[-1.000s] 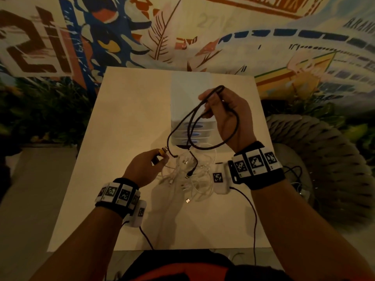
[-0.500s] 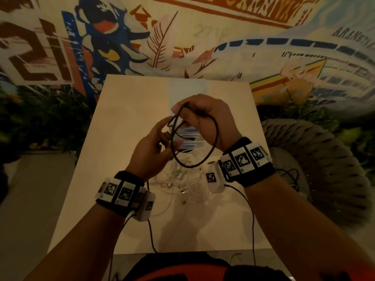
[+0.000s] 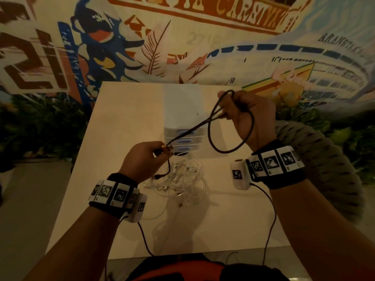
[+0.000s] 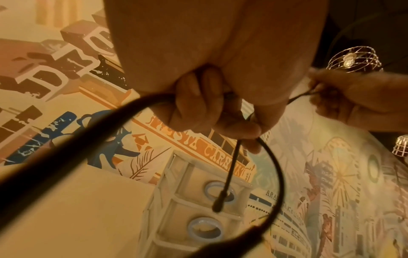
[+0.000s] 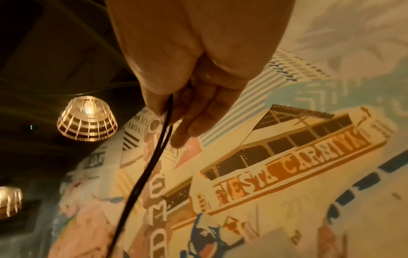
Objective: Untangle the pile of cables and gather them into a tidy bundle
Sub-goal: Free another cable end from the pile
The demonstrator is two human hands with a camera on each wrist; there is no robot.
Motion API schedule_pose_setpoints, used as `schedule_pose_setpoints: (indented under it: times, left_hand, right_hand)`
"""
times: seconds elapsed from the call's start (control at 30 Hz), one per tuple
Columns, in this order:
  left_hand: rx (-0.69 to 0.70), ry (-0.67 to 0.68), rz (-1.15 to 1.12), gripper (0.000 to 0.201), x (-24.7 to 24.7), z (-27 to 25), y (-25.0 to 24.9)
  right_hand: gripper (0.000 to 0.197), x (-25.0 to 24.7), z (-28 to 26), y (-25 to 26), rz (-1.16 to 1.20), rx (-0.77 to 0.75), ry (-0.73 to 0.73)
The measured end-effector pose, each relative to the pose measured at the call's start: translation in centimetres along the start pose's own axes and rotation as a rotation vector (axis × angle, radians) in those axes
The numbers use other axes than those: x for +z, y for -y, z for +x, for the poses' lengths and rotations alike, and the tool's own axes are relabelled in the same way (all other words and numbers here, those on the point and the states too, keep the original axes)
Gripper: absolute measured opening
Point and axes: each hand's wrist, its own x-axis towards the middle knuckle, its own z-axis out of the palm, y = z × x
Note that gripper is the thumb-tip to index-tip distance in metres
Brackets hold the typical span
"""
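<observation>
A black cable [image 3: 194, 126] is stretched in the air between my hands above the table. My left hand [image 3: 146, 157] pinches it near one end, and a short tail with a plug [image 3: 157, 176] hangs below. My right hand [image 3: 243, 112] is raised at the far right and grips the folded strands, with a loop [image 3: 229, 147] drooping under it. In the left wrist view my curled fingers [image 4: 198, 108] hold the black cable [image 4: 273, 174]. The right wrist view shows two strands [image 5: 154, 148] leaving my fingers [image 5: 194, 113]. A tangle of white cables [image 3: 182, 183] lies on the table below.
A small white drawer unit [image 3: 183, 118] stands on the pale table [image 3: 121, 122] behind the pile. A woven round seat [image 3: 324, 159] sits to the right of the table. A painted mural wall [image 3: 182, 37] is behind. Wristband wires trail toward the near edge.
My hands were together over the drawer unit half a second ago. They have pulled apart, the right up and right, the left down and left, drawing the black cable taut.
</observation>
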Motion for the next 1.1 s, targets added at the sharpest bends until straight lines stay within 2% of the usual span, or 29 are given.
schedule_pose_setpoints:
  times: [0.03,0.1,0.17,0.27,0.37,0.43,0.5,0.6,0.67,0.73,0.8,0.87,0.93,1.03,1.1]
  left_hand:
    - [0.013,0.023,0.003,0.032,0.0,-0.1,-0.1]
    - [0.027,0.066,-0.049,0.029,-0.3,-0.3,-0.6]
    - [0.051,0.132,-0.063,0.028,-0.6,-0.5,-1.3]
    - [0.121,0.27,0.094,0.009,-0.5,-0.8,-1.9]
    - [0.14,0.349,0.165,0.011,0.1,-1.0,-1.7]
    - [0.138,0.367,0.194,0.011,0.1,-0.8,-1.9]
    - [0.133,0.37,0.227,0.01,0.1,-0.7,-2.2]
    - [0.152,0.366,0.227,0.013,-0.1,-0.4,-2.8]
    - [0.167,0.37,0.217,0.013,-0.4,-0.3,-3.5]
    - [0.184,0.392,0.204,0.012,-0.6,-0.2,-4.6]
    - [0.208,0.418,0.194,0.01,-0.7,-0.1,-5.7]
    - [0.211,0.448,0.16,0.009,-0.6,0.0,-6.8]
    - [0.209,0.466,0.131,0.009,-0.7,0.2,-7.4]
    - [0.198,0.423,0.074,0.005,-1.4,0.1,-7.5]
    - [0.198,0.39,0.054,0.017,-1.9,-0.2,-7.1]
  right_hand:
    - [0.037,-0.8,-0.2,-1.0,-0.086,0.021,-0.011]
    - [0.05,-2.5,-1.3,-3.2,-0.368,0.024,0.012]
    - [0.046,-3.9,-2.9,-5.5,-0.401,0.138,0.054]
    - [0.033,-5.4,-6.3,-8.1,-0.348,0.231,0.144]
    - [0.026,-6.9,-9.7,-10.5,-0.428,0.131,0.266]
    - [0.037,-7.6,-11.7,-12.0,-0.558,0.064,0.402]
    - [0.04,-8.0,-13.4,-13.8,-0.579,0.049,0.503]
    - [0.066,-8.6,-14.8,-15.5,-0.585,0.029,0.455]
    - [0.066,-8.7,-14.3,-14.2,-0.526,0.056,0.304]
    - [0.05,-7.8,-13.0,-11.7,-0.469,0.015,0.203]
    - [0.046,-5.6,-11.8,-8.2,-0.446,-0.063,0.276]
    - [0.044,-2.7,-10.7,-5.7,-0.448,-0.121,0.42]
    - [0.032,-0.3,-9.8,-4.4,-0.46,-0.158,0.522]
    - [0.018,0.3,-9.0,-3.4,-0.364,-0.087,0.523]
    - [0.015,-0.3,-9.0,-3.2,-0.298,-0.008,0.525]
